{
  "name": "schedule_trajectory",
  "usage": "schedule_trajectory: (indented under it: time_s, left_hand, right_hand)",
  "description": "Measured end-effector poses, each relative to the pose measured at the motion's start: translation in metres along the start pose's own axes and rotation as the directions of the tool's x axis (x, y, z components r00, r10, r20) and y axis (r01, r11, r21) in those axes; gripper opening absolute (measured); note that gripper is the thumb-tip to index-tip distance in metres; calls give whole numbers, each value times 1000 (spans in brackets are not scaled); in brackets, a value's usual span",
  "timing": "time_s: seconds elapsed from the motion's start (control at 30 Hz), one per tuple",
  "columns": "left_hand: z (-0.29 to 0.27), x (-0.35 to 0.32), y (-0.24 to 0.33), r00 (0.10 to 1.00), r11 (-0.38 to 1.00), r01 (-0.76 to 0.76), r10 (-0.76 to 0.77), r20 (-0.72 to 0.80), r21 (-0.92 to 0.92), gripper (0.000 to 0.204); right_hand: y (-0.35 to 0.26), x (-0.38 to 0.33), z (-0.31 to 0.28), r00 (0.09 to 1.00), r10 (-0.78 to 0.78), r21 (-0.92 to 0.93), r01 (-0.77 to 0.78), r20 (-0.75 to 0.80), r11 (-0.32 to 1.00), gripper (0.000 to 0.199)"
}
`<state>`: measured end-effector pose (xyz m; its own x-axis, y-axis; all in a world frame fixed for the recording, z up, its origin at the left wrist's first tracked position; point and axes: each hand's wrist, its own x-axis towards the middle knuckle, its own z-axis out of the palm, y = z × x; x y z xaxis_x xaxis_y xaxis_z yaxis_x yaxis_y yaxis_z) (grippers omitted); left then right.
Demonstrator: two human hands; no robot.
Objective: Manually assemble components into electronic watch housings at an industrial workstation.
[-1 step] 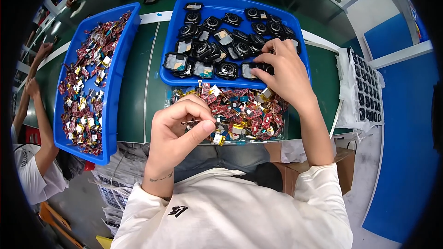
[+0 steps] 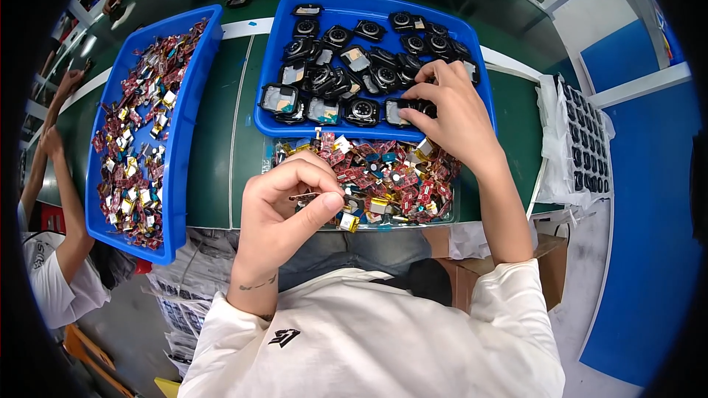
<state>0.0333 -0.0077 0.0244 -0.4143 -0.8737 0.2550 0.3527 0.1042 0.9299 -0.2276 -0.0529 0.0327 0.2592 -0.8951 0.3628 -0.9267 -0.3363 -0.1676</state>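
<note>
My left hand (image 2: pixel 287 206) is closed in a pinch, thumb against the bent fingers, on a small thin dark piece (image 2: pixel 304 197) whose kind I cannot make out. Just past the thumb is a yellow-and-white battery cell (image 2: pixel 349 222); whether it joins the held piece is hidden. Below that hand's fingers spreads a heap of small red circuit boards and cells (image 2: pixel 405 177) in a clear tray. My right hand (image 2: pixel 453 107) reaches into a blue tray (image 2: pixel 346 4), thumb and fingers curled round a black watch case (image 2: pixel 422 107) in the near row, partly hidden.
Left of me stands another blue tray (image 2: pixel 179 177) full of red boards and cells. At the right edge, white-wrapped racks (image 2: pixel 586 136) hold rows of dark parts. A cardboard box (image 2: pixel 549 269) sits under the green table (image 2: pixel 214 162). A co-worker's arms (image 2: pixel 63 155) show at far left.
</note>
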Motion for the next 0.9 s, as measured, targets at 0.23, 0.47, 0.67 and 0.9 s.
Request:
schedule_trajectory:
  time_s: [0.23, 0.47, 0.67, 0.9]
  left_hand:
    - [4, 5, 2, 997, 989, -54, 62, -51, 141, 7]
    - [23, 25, 0, 980, 945, -124, 165, -113, 304, 7]
    - [27, 34, -7, 973, 944, -32, 104, -205, 328, 7]
    - [29, 33, -10, 962, 904, -30, 142, -232, 426, 8]
  right_hand:
    - [-8, -8, -7, 949, 312, 672, -261, 47, 693, 16]
    - [-51, -23, -16, 940, 298, 922, -253, 163, 292, 28]
    - [-68, -29, -5, 954, 274, 966, -176, 120, 190, 37]
    - [-74, -30, -1, 940, 289, 977, -206, 182, 54, 35]
